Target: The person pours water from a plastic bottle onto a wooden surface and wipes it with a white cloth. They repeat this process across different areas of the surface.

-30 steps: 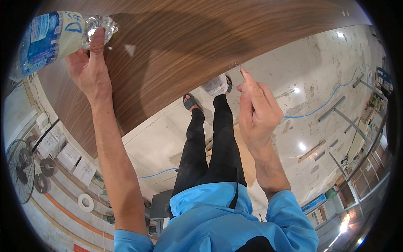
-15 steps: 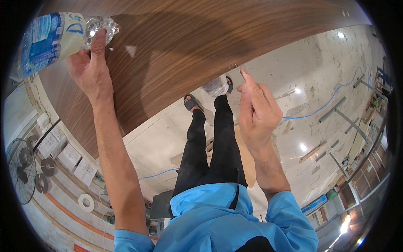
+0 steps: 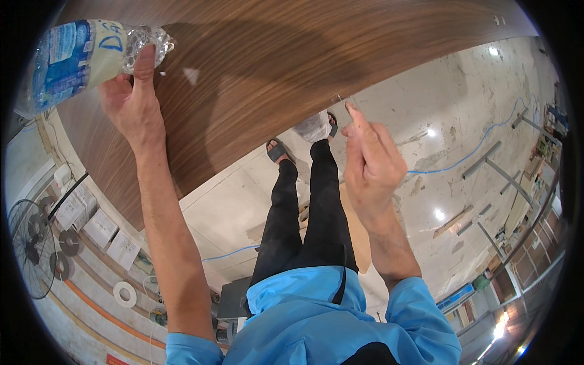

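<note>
At the upper left my left hand point(image 3: 134, 112) is closed round the clear, dimpled end of a plastic bottle point(image 3: 73, 61). The bottle lies on its side in the hand, with a blue label and a pale yellow band bearing handwriting. My thumb presses on the clear end; the other fingers are mostly hidden beneath it. Over the near edge of a brown wood-grain board point(image 3: 267, 67), my right hand point(image 3: 374, 152) is closed in a pinch, index finger pointing forward. Something small and clear shows by its fingertip, too small to name.
A small whitish triangular spot point(image 3: 191, 75) shows on the board. Below its edge are my sandalled feet and a whitish wrapped thing point(image 3: 313, 126) by one foot. A blue hose point(image 3: 450, 167) and metal frames point(image 3: 483, 159) lie to the right. A black fan point(image 3: 30, 249) stands left, near white boxes point(image 3: 100, 226).
My right hand has shifted very slightly to the left. My left hand and the bottle have barely moved.
</note>
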Motion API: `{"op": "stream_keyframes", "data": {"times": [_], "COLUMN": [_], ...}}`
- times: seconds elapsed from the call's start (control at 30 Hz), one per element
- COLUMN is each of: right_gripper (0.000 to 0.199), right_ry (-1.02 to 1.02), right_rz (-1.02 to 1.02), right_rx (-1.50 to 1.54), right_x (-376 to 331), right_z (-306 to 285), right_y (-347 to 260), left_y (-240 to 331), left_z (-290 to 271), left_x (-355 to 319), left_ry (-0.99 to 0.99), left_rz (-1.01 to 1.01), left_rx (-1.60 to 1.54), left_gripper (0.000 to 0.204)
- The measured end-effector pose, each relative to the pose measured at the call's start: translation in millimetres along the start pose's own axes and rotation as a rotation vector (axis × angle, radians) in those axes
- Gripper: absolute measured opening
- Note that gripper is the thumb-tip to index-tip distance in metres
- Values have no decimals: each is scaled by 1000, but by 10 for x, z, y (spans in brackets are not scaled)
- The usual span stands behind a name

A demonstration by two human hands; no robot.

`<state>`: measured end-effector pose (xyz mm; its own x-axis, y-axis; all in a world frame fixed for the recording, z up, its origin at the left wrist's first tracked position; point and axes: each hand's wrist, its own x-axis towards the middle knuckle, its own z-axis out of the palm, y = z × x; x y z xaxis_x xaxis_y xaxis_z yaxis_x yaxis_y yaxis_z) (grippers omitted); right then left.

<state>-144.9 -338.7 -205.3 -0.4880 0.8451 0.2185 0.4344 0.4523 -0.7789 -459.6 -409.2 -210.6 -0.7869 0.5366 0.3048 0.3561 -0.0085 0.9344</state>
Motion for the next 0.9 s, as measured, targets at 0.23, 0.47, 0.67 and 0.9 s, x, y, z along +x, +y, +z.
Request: {"op": "stream_keyframes", "data": {"times": [0.23,0.47,0.67,0.9], "right_gripper": [36,36,37,37], "right_ry": [-24,-32,-12,-18], "right_rz": [1,2,4,24], "right_rx": [-12,-26,-8,-27], "right_x": [-1,18,10,9], "right_z": [-15,-27,-11,-45], "right_y": [-39,-25,-30,-28], "left_y": [0,20,19,14], "left_z": [9,12,7,-6], "left_x": [-12,8,-4,5], "left_ry": [18,-6,-19,-15], "left_rz": [46,20,2,-7], "left_rx": [79,28,-14,38], "left_gripper": [66,60,57,58]}}
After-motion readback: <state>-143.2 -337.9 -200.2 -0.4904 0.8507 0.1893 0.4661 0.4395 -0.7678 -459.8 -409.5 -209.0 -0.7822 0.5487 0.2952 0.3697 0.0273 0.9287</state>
